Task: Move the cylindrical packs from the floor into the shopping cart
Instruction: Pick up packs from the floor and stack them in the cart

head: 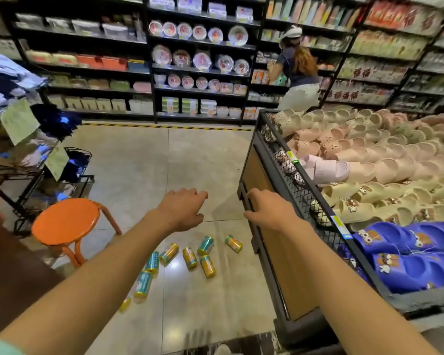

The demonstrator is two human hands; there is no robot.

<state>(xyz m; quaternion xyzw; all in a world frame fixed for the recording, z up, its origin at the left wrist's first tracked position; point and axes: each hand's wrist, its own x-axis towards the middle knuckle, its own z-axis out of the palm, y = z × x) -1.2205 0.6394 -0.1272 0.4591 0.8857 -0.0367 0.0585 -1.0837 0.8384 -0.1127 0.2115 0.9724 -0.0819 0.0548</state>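
Clothes racks [34, 172] stand at far left, with an orange stool [66, 221] just before them. My left hand [183, 210] reaches out over the floor [144, 160], fingers loosely curled, holding nothing. Below it the cylindrical packs [190, 257] lie scattered on their sides on the tiles, teal and yellow. My right hand [268, 210] hangs empty too, fingers relaxed, beside the slipper bin [262, 162] heaped with slippers [369, 160].

Glossy tiled floor [144, 160]; shiny printed cylindrical packs [207, 266]; wood-panelled, black wire-mesh bin [287, 267]; glossy orange stool [64, 221]
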